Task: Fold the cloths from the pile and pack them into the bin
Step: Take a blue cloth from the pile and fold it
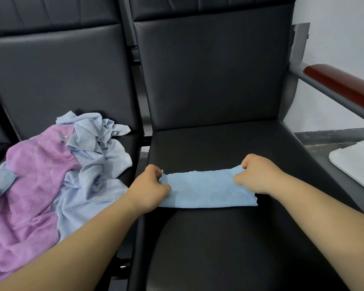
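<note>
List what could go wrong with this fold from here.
The left hand and right hand pinch only the ends of the blue cloth. Its near right corner lies loose on the black seat, so layers may skew. The cloth pile sprawls beside the left hand and could get dragged along.

Left hand (149, 186), right hand (255, 175), both pinching cloth (208, 191)

Head cam looks fwd/down, close over seat (219, 244).
</note>
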Demonstrator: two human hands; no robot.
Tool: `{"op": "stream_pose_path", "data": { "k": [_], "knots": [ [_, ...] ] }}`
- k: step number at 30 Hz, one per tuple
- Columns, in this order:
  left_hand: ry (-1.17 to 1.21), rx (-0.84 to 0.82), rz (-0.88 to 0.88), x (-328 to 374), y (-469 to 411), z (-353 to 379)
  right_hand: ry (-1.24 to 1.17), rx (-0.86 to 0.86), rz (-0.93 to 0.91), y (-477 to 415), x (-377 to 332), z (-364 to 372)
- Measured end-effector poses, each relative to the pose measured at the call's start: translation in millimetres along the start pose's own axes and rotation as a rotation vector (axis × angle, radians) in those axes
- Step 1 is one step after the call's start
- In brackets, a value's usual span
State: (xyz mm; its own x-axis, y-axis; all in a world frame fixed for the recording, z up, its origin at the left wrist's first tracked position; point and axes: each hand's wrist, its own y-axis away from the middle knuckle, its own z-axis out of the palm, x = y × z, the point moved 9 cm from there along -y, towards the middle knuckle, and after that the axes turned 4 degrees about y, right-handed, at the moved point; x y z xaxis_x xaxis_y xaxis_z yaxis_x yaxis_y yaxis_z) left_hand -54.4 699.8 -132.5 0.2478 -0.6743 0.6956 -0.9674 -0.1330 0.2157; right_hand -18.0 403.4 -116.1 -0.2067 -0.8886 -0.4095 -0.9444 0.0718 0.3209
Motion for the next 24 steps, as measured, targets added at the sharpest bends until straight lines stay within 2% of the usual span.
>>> {"op": "stream_pose_path", "data": {
  "k": [4, 12, 19, 24],
  "knots": [
    [0.023, -0.042, 0.043, 3.4, 5.7, 2.7, 0.024, -0.018, -0.02, 9.2, -4.9, -2.0],
    [-0.186, -0.087, 0.154, 13.0, 23.0, 6.0, 0.188, 0.059, -0.116, 21.1, -17.4, -0.2],
    [-0.367, -0.003, 0.143, 15.3, 31.0, 4.3, 0.216, 0.006, -0.219, 25.8, -21.3, 1.5],
    [-0.359, 0.05, 0.294, 49.7, 47.5, 13.7, 0.256, -0.032, -0.339, 36.0, -38.8, 9.2]
  ]
}}
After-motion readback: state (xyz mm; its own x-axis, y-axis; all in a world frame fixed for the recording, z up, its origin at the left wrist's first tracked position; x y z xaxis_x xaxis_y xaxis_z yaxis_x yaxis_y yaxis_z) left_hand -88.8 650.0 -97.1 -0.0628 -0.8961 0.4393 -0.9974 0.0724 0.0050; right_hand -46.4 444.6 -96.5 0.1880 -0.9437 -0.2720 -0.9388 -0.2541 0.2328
